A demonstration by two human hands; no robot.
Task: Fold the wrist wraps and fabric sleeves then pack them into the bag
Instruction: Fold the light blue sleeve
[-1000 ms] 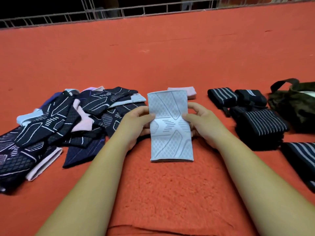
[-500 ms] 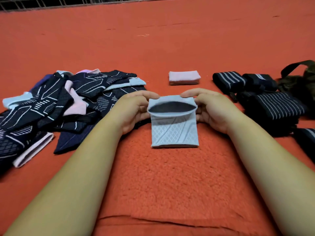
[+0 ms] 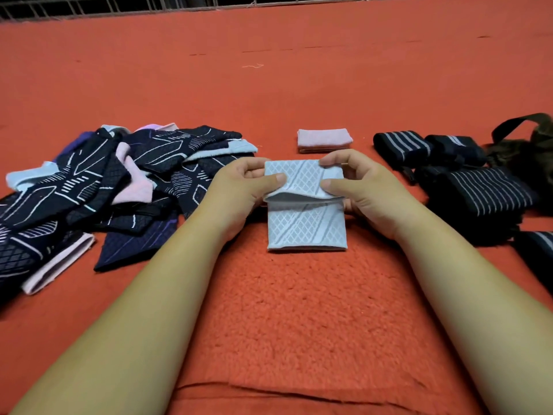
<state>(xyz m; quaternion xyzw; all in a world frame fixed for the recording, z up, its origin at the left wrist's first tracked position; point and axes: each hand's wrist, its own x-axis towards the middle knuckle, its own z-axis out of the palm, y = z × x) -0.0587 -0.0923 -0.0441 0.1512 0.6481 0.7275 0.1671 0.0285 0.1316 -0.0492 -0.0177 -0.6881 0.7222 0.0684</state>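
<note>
Head view. Left hand (image 3: 239, 187): fingers (image 3: 270, 178) curled, thumb on top, pinching the left edge of the upper flap of the light blue sleeve (image 3: 306, 229). Right hand (image 3: 359, 187): mirrored grip, thumb pressed on the flap's right edge, the other fingers bent behind it. Both hands are closed on this fabric and hold nothing else.

Light blue sleeve: diamond-knit pattern, lying on the red fleece blanket (image 3: 299, 310) between the two forearms. Its far half is doubled over toward the person. The flap is raised slightly, with a dark gap under its edge. The near half lies flat, its near edge straight.

Just beyond the light blue sleeve: pink sleeve (image 3: 324, 139), folded into a small flat rectangle, apart from both hands.

Left of the light blue sleeve: pile of sleeves (image 3: 119, 187), unfolded and overlapping. Most are navy with white line patterns, a few pink or pale blue. The pile reaches up to the left hand.

Right of the light blue sleeve: wrist wraps (image 3: 478, 193), black with pale stripes, some rolled, some stacked, touching one another. Past them, farther right: bag (image 3: 520, 151), dark olive, strap loop standing up, partly cut by the frame edge. Cannot tell whether it is open.

Far beyond the light blue sleeve: a loose thread (image 3: 253, 66) on the blanket and a metal railing (image 3: 119, 4) along the top.
</note>
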